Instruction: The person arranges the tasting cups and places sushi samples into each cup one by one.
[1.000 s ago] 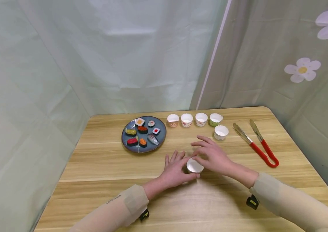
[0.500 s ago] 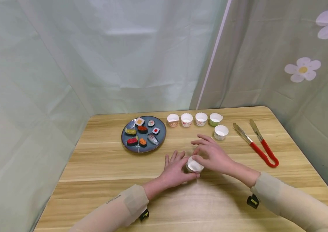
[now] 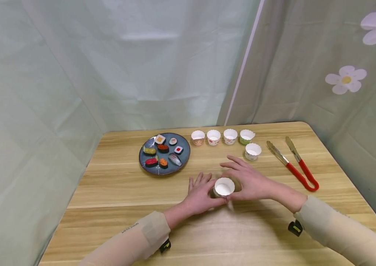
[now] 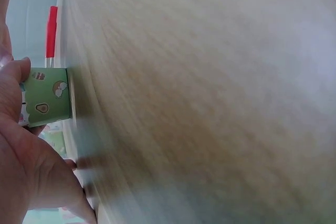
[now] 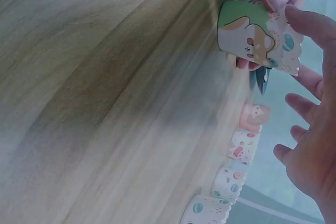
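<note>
A paper baking cup (image 3: 224, 187) with a white inside and scalloped rim stands upright near the middle of the table. Its green outer wall (image 5: 247, 30) carries an animal print. From the left, my left hand (image 3: 201, 197) grips it between thumb and forefinger, the other fingers spread over the table. My right hand (image 3: 249, 182) reaches round the cup's right side. Its thumb is on the near side by the rim and its forefinger on the far side, while the remaining fingers stretch away from the cup.
Several paper cups (image 3: 230, 136) line the table's back edge, with another cup (image 3: 252, 152) just in front at the right. A blue plate (image 3: 182, 162) of sushi pieces lies back left. Red-handled tongs (image 3: 297, 173) lie spread at the right. Curtains enclose the table.
My right thumb has moved from over the cup's rim down to its near side, opening the hand wider round it. The left hand keeps its place and the cup has barely shifted.
</note>
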Available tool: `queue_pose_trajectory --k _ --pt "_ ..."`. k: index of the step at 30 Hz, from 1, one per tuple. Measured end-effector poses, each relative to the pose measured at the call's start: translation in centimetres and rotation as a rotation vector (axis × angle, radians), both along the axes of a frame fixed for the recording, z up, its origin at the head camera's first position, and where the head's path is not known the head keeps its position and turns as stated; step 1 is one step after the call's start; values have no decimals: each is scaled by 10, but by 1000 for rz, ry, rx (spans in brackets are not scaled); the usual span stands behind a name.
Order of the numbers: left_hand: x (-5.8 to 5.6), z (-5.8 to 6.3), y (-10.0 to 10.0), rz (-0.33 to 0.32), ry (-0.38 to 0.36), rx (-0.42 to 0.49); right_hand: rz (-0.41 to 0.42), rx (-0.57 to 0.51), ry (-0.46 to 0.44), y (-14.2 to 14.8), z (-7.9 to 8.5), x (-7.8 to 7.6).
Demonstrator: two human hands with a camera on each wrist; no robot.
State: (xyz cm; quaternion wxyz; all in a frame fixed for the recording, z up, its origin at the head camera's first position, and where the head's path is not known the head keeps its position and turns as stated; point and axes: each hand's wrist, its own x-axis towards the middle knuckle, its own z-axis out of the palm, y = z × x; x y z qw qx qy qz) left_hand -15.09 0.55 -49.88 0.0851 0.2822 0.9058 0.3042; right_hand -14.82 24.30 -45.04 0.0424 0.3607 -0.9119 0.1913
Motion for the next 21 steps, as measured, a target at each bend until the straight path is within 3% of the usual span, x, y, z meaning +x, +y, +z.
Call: queue_pose_trajectory --k 21 --pt "0 1 -1 -4 -13 -1 -94 -106 12 9 31 -2"
